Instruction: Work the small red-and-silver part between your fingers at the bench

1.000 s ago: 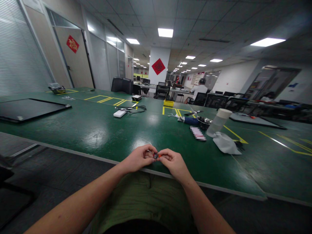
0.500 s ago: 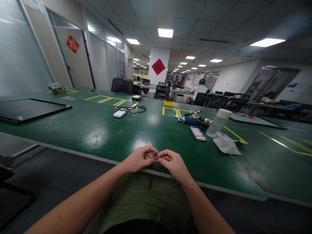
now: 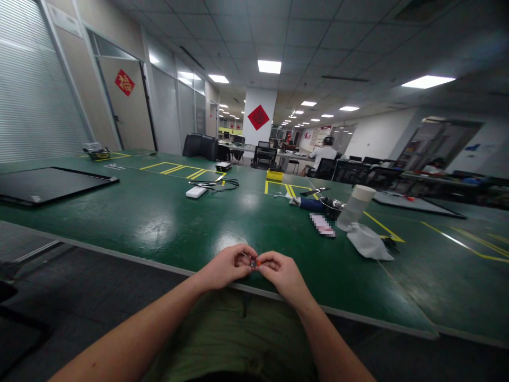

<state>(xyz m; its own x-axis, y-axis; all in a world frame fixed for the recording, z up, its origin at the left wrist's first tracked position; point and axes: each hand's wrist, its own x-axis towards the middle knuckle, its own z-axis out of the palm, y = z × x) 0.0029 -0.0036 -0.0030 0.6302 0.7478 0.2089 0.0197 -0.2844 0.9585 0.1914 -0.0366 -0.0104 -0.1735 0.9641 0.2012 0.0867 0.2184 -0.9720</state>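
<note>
Green tabletop [image 3: 159, 212]: smooth, glossy coating that mirrors the ceiling lights, with faint scuffs in the sheen.
Black flat panel [image 3: 47, 183]: smooth, with a dull satin sheen.
White rectangular block [image 3: 196, 191]: smooth plastic, slightly glossy.
Clear bottle with cream cap [image 3: 353, 209]: translucent plastic body, matt cap.
White crumpled bag [image 3: 368, 241]: soft, matt and creased, cloth-like.
Round silver bowl [image 3: 332, 204]: shiny metal.
Olive-green garment [image 3: 234, 329]: matt woven cloth with a stitched seam.
Small dark and orange part [image 3: 253, 261]: too small to tell the material.
</note>
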